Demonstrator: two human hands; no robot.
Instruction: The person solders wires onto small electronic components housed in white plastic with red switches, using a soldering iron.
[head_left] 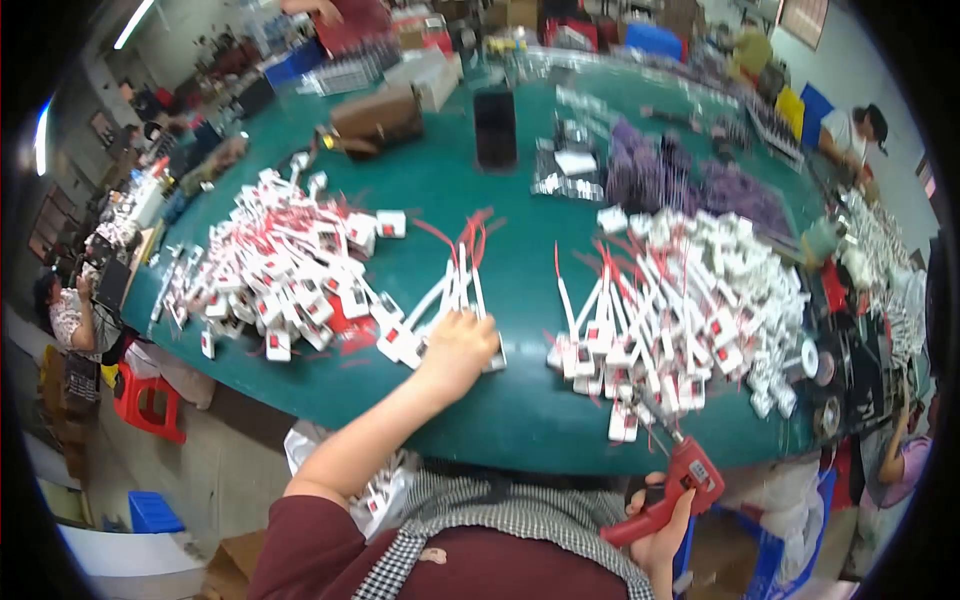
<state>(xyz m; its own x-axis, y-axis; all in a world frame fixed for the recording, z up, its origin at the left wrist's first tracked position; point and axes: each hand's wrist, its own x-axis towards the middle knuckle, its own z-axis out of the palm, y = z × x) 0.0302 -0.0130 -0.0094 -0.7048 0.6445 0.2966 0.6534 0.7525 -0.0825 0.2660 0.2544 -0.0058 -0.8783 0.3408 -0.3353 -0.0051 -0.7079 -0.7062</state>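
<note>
My left hand (459, 352) is curled over a small bunch of white stemmed pieces (432, 299), whose thin red wires (476, 232) point away from me. The fingers are closed on some of them; exactly how many they grip is hidden. In my right hand (661, 535), low at the right, is a red pistol-shaped tool (688, 483) with a thin metal tip. That tip points up and left, close to the near edge of a pile of similar white pieces with square ends (640, 340). Another large pile (290, 260) lies to the left of my left hand.
On the green table (480, 410) lie a dark phone (495, 130), a brown bag (375, 118), clear plastic packets (566, 172) and purple bundles (650, 165). White parts (745, 270) and rolls (808, 358) are heaped at right. A red stool (148, 400) stands left. Other people sit around.
</note>
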